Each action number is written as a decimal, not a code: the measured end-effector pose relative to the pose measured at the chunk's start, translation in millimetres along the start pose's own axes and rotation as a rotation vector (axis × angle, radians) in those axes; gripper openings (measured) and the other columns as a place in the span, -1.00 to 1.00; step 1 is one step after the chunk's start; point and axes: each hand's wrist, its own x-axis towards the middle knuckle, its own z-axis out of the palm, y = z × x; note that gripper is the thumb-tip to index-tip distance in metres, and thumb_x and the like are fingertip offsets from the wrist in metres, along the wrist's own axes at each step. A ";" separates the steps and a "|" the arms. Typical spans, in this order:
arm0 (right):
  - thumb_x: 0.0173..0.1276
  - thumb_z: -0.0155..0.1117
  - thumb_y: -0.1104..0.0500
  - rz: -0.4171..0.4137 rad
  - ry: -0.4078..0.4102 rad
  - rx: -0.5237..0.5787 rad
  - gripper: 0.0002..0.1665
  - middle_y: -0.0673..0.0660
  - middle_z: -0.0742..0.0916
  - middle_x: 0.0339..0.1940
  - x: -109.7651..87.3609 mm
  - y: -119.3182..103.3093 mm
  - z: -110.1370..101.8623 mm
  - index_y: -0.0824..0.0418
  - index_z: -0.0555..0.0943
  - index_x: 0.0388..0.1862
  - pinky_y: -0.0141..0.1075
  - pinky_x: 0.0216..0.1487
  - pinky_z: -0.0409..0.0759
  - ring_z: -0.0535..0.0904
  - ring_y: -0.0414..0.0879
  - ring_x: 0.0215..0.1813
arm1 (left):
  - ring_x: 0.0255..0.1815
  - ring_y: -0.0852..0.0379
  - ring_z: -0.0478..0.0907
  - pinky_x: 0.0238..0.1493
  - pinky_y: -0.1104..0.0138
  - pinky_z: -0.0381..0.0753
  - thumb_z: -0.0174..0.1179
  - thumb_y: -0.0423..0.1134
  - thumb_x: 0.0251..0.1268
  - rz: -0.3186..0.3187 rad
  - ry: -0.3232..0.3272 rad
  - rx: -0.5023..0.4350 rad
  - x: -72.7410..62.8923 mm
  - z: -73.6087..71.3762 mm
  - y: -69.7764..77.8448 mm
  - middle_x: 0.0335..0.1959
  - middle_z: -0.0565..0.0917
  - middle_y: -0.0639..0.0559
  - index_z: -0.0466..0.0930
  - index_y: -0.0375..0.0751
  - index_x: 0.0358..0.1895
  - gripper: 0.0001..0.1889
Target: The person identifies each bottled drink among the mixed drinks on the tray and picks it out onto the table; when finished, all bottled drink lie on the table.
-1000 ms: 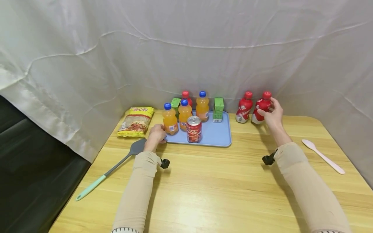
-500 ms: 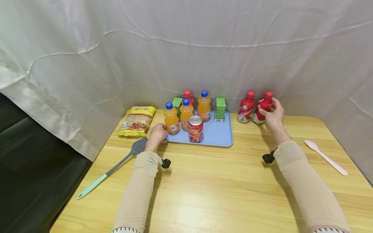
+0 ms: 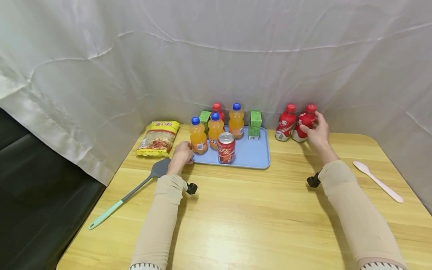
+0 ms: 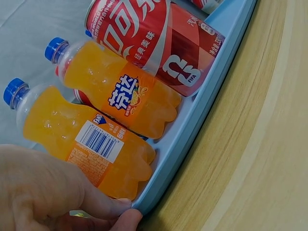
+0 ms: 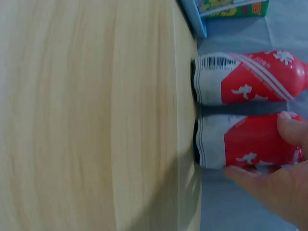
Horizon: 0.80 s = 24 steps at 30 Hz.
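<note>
On the left in the head view, my left hand [image 3: 182, 153] pinches the near-left corner of the blue tray [image 3: 251, 154]; the left wrist view shows thumb and finger at its rim [image 4: 192, 137]. Beside that hand, an orange soda bottle [image 4: 86, 139] stands on the tray, then a second orange soda bottle [image 4: 122, 89] and a red cola can [image 4: 159, 43]. My right hand [image 3: 318, 134] grips a red-and-white drink bottle [image 5: 257, 142] from its right side, thumb across the front. A matching red-and-white bottle [image 3: 285, 123] stands just left of it.
Farther back on the tray are a third orange soda bottle [image 3: 236, 123], green drink cartons [image 3: 255, 123] and another red-capped bottle [image 3: 217, 108]. A yellow pasta bag [image 3: 158, 138] and a turner [image 3: 131, 193] lie left. A pink spoon [image 3: 378, 182] lies right. Grey cloth [image 3: 256, 67] hangs behind.
</note>
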 end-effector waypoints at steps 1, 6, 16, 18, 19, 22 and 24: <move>0.57 0.28 0.12 -0.010 -0.009 -0.015 -0.04 0.32 0.31 0.68 0.4 0.5 -0.7 -0.05 0.01 0.77 0.07 0.68 0.37 0.30 0.21 0.64 | -0.21 0.06 0.65 -0.43 0.48 0.74 0.00 -0.45 0.51 0.004 0.002 0.000 -0.2 -0.1 -0.2 0.22 0.63 -0.27 0.51 -0.30 0.36 -0.58; 0.59 0.24 0.10 -0.043 -0.030 -0.061 -0.04 0.38 0.31 0.67 0.7 2.3 -0.8 0.04 -0.05 0.78 0.16 0.65 0.37 0.31 0.28 0.62 | -0.20 0.06 0.64 -0.43 0.47 0.75 -0.01 -0.45 0.50 0.015 0.006 -0.003 -1.4 0.1 -0.8 0.20 0.63 -0.26 0.52 -0.31 0.35 -0.58; 0.60 0.19 -0.10 -0.052 -0.033 -0.107 0.04 0.42 0.27 0.67 -7.7 9.8 -2.4 0.17 -0.15 0.77 0.18 0.66 0.33 0.27 0.33 0.61 | -0.12 0.02 0.65 -0.35 0.43 0.80 0.00 -0.46 0.50 -0.001 -0.019 -0.029 -3.6 1.0 -1.6 0.27 0.60 -0.28 0.49 -0.32 0.38 -0.57; 0.55 0.21 -0.19 -0.058 0.017 -0.110 0.09 0.37 0.27 0.68 -11.1 8.1 -1.8 0.15 -0.11 0.77 0.15 0.69 0.28 0.24 0.27 0.62 | -0.11 0.02 0.64 -0.33 0.42 0.80 -0.01 -0.46 0.50 0.004 -0.020 -0.032 -4.8 0.5 -0.9 0.26 0.60 -0.28 0.49 -0.33 0.37 -0.57; 0.53 0.22 -0.23 -0.062 0.053 -0.111 0.09 0.35 0.28 0.67 -12.6 6.1 -1.2 0.12 -0.09 0.77 0.14 0.69 0.27 0.24 0.25 0.61 | -0.11 0.02 0.64 -0.32 0.42 0.80 -0.01 -0.46 0.50 0.005 -0.018 -0.033 -5.1 0.3 -0.6 0.25 0.60 -0.28 0.49 -0.33 0.37 -0.57; 0.48 0.20 -0.33 -0.094 0.183 -0.121 0.06 0.26 0.30 0.64 -17.2 -3.7 1.5 -0.01 -0.01 0.76 0.09 0.67 0.23 0.22 0.15 0.60 | -0.11 0.01 0.64 -0.32 0.42 0.81 -0.02 -0.45 0.51 0.008 -0.012 -0.032 -5.5 -0.8 -0.1 0.24 0.61 -0.28 0.50 -0.34 0.35 -0.59; 0.47 0.18 -0.35 -0.138 0.266 -0.107 0.00 0.19 0.32 0.61 -20.8 -13.3 4.7 -0.11 0.06 0.74 0.04 0.66 0.23 0.23 0.08 0.60 | -0.10 0.00 0.64 -0.33 0.41 0.81 -0.03 -0.45 0.51 0.006 -0.009 -0.028 -5.2 -1.4 -0.3 0.24 0.61 -0.28 0.50 -0.34 0.35 -0.59</move>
